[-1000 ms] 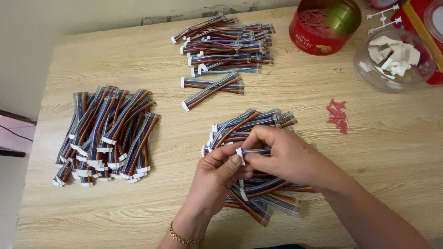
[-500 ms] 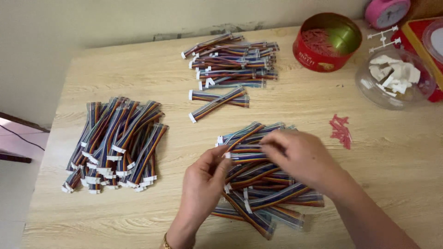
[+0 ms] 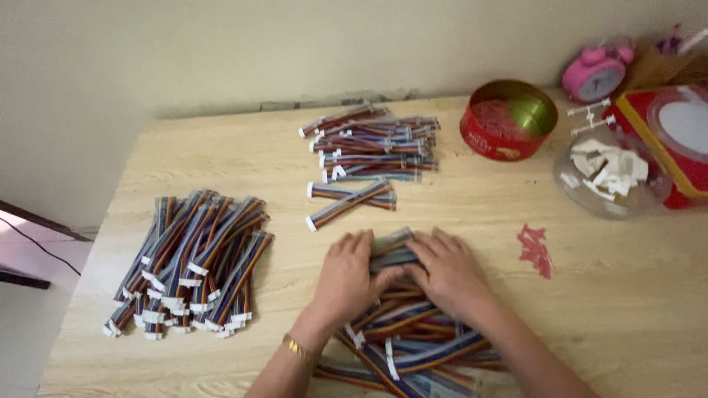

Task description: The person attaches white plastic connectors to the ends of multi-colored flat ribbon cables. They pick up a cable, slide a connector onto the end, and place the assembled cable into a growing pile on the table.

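Both my hands lie palm down on a heap of multicoloured ribbon cables with white connectors [image 3: 413, 335] at the near middle of the wooden table [image 3: 472, 206]. My left hand [image 3: 346, 276] covers the heap's left side, with a gold bracelet on its wrist. My right hand [image 3: 450, 273] covers the heap's right side, fingers spread and pressing on the cables. The two thumbs nearly meet over the cables. Whether either hand pinches a single cable is hidden under the palms.
A large pile of the same cables [image 3: 195, 265] lies at the left, another pile [image 3: 372, 144] at the back, two loose cables [image 3: 350, 200] before it. A red round tin [image 3: 509, 121], a clear bowl of white connectors [image 3: 608, 173], small red pieces [image 3: 536, 250], a pink alarm clock [image 3: 594, 74] stand right.
My hands have dropped from holding one cable above the heap to lying flat on the heap. The view has tilted up, showing more of the wall and the clock.
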